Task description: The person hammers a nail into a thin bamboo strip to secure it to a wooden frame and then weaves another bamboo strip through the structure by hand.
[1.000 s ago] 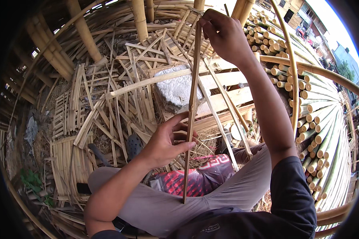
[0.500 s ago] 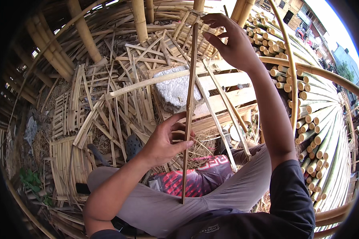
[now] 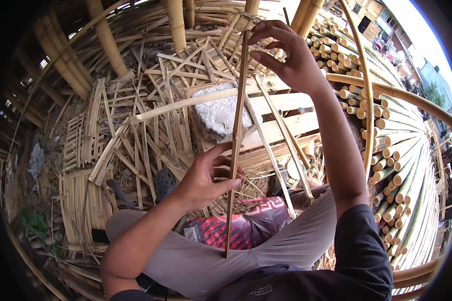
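Note:
A long thin bamboo strip stands nearly upright in front of me, its lower end near my lap. My left hand pinches the strip at its lower third between thumb and fingers. My right hand is raised high and holds the strip's top end with its fingertips, fingers partly spread. Two more thin strips slant down to the right behind it.
A grey stone block rests on wooden planks ahead. Split bamboo slats lie scattered at left and centre. Several cut bamboo poles are stacked at right. Thick bamboo posts rise at the back. My knees in grey trousers fill the foreground.
My right hand has loosened from a fist-like grip to a fingertip hold at the strip's top. My left hand has stayed at about the same place on the strip.

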Tool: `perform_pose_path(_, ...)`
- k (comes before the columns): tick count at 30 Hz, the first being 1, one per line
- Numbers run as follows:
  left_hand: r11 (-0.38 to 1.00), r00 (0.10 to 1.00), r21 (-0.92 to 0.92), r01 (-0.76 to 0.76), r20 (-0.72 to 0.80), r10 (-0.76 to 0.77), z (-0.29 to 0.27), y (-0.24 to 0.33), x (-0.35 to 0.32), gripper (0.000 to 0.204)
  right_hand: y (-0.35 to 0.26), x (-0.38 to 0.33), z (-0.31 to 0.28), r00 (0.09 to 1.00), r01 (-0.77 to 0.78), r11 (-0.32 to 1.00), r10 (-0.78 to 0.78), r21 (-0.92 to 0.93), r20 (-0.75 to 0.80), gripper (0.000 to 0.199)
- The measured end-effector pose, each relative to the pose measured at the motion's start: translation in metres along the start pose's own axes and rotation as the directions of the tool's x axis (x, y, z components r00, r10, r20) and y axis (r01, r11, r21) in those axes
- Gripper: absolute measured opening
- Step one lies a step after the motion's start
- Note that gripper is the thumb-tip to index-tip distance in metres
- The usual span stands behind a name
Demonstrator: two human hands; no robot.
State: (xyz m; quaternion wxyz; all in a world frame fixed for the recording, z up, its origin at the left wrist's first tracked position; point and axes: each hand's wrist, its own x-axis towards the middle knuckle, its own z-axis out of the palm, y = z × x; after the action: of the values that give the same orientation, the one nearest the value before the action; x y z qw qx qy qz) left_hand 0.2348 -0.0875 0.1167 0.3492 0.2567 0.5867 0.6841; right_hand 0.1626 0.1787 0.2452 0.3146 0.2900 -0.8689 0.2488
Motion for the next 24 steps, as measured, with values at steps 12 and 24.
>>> perform_pose_path(12,1.000,1.000,0.022,-0.002,0.000,0.002,0.001,0.001,-0.001,0.074,0.020,0.005,0.014,0.998,-0.012,0.995,0.019,0.102,-0.065,0.017)
perform_pose_path(24,0.999,1.000,-0.029,-0.012,0.003,0.012,0.000,-0.002,0.000,0.073,0.017,0.008,0.016,0.989,0.007,1.000,-0.005,0.011,-0.148,0.016)
